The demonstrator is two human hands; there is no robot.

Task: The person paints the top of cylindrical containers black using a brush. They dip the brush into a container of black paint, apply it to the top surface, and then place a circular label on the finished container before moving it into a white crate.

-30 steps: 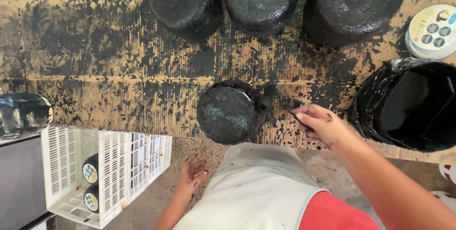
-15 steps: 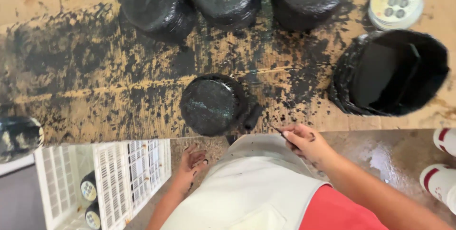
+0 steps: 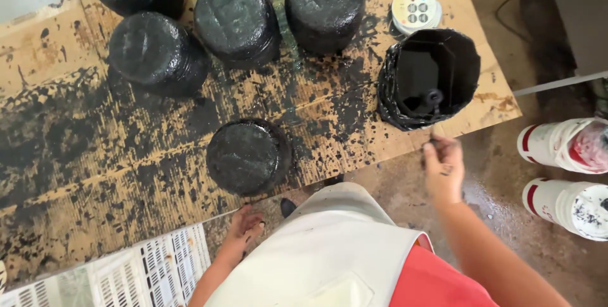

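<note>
— Over at the near edge of the counter (image 3: 63, 174), where do the hands sit?

— Both hang just off it. The right hand (image 3: 443, 167) hovers below the counter's right corner, fingers curled narrow with the fingertips pinched together; whether something thin sits between them I cannot tell. The left hand (image 3: 242, 230) is low beside the white apron (image 3: 329, 250), fingers loosely bent, holding nothing, smudged with black.

— What is closest to the right hand?

— An open black-coated bucket (image 3: 429, 79), standing on the right end of the counter just above the fingertips but not touching them. Its inside is dark, with a small black knob-like piece at the bottom.

— And in front of the person?

— A round black-coated block (image 3: 248, 156) stands alone near the front edge, between the two hands and apart from both. Behind it, three like blocks (image 3: 237, 22) stand close in a row, with more cut off at the top edge.

— Anything else?

— The counter is cardboard-brown, heavily spattered black. A small round white device with buttons (image 3: 415, 9) lies behind the bucket. Two white pails with red bands (image 3: 563, 174) stand on the wet floor at right, and a white slotted crate (image 3: 145, 269) sits at lower left.
</note>
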